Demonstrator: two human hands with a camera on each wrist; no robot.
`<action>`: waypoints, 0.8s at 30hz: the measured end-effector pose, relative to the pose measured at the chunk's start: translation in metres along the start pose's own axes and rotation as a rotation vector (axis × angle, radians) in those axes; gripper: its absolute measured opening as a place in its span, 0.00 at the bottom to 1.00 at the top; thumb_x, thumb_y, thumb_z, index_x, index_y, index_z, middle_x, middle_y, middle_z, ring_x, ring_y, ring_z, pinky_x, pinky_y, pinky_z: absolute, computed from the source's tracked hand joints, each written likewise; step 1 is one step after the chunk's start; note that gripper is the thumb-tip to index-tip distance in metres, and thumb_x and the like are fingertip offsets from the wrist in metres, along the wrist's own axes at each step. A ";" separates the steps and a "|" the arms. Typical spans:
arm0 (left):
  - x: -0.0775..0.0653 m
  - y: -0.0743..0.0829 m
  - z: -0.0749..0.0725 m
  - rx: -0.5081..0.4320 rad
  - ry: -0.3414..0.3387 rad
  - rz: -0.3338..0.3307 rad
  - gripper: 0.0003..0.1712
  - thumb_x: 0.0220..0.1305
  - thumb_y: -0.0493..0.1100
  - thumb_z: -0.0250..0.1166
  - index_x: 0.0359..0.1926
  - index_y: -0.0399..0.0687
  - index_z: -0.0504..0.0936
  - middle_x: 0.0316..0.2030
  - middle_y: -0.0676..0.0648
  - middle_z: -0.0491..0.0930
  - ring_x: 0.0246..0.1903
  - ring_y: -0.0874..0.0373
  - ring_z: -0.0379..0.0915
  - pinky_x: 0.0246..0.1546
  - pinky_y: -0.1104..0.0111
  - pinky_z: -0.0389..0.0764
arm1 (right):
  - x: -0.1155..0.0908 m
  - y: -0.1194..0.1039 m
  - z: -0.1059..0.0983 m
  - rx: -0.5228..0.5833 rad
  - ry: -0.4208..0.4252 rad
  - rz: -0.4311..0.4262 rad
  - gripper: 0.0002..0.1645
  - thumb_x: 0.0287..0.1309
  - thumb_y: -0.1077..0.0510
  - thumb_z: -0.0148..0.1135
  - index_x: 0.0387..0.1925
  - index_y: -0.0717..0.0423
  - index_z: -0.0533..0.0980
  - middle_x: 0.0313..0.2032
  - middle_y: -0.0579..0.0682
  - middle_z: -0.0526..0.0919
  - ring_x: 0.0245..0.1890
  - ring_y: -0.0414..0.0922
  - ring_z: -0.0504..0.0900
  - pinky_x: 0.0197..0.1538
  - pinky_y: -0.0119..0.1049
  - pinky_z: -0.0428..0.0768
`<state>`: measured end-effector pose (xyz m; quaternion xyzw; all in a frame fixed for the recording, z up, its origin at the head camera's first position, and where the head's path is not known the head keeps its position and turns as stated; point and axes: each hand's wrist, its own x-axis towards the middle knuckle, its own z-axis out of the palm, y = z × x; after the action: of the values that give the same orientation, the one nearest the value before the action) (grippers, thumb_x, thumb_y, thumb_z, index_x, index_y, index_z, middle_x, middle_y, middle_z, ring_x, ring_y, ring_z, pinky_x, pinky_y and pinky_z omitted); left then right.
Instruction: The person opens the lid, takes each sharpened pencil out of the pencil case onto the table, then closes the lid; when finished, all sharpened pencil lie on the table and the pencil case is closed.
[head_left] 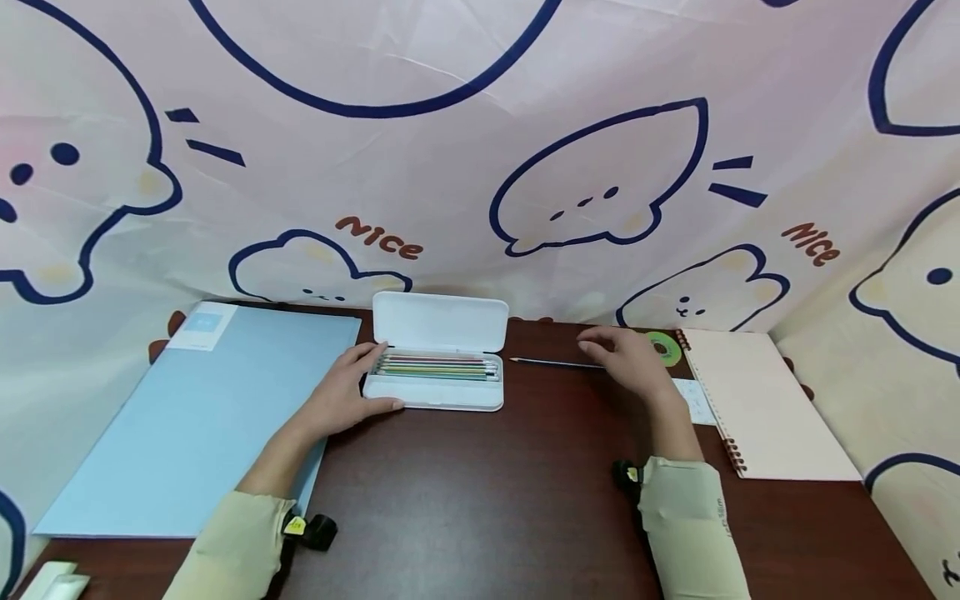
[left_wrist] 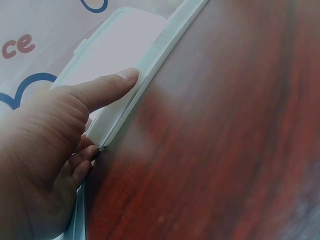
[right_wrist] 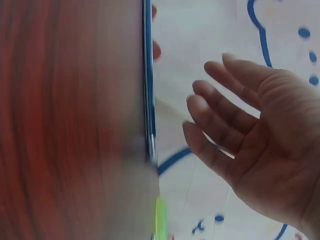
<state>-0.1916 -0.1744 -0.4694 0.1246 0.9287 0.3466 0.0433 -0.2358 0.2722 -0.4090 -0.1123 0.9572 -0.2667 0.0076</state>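
Note:
A white pencil case (head_left: 435,400) lies on the dark wooden table with its lid raised at the back. Several coloured pencils (head_left: 442,367) lie side by side inside it. My left hand (head_left: 347,393) grips the case's left end, thumb along the front edge, as the left wrist view also shows. To the right of the case, a single dark blue pencil (head_left: 551,362) lies on the table. Above that pencil's right end hovers my right hand (head_left: 628,362), its fingers loosely bent and apart from it; in the right wrist view nothing is between them.
At left lies a large light blue folder (head_left: 217,425) with a white label. On the right are a spiral notebook (head_left: 780,408), a green ring-shaped item (head_left: 664,347) and a pale blue card (head_left: 696,402). A patterned curtain (head_left: 450,183) rises behind the table.

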 end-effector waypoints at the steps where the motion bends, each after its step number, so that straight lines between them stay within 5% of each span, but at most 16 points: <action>1: 0.000 0.000 -0.001 0.003 0.001 0.000 0.60 0.56 0.62 0.75 0.80 0.44 0.54 0.75 0.33 0.56 0.72 0.33 0.54 0.66 0.35 0.64 | 0.001 -0.006 0.003 0.017 -0.007 -0.009 0.20 0.73 0.44 0.58 0.56 0.49 0.82 0.54 0.54 0.86 0.51 0.53 0.82 0.56 0.55 0.78; 12: -0.002 -0.002 -0.001 0.010 0.002 -0.003 0.61 0.56 0.64 0.74 0.80 0.43 0.55 0.75 0.32 0.56 0.72 0.33 0.54 0.66 0.35 0.64 | 0.015 -0.069 0.044 0.062 -0.097 -0.127 0.14 0.69 0.47 0.63 0.51 0.44 0.86 0.48 0.43 0.88 0.39 0.45 0.78 0.45 0.40 0.78; 24: -0.001 -0.001 -0.001 0.016 0.009 0.010 0.60 0.56 0.64 0.74 0.79 0.43 0.55 0.75 0.32 0.56 0.72 0.32 0.54 0.66 0.35 0.64 | 0.028 -0.119 0.077 0.057 -0.240 -0.209 0.15 0.66 0.51 0.66 0.53 0.45 0.86 0.44 0.44 0.89 0.39 0.40 0.81 0.41 0.35 0.78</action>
<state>-0.1911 -0.1763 -0.4696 0.1279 0.9310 0.3400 0.0367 -0.2321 0.1277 -0.4129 -0.2419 0.9246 -0.2776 0.0975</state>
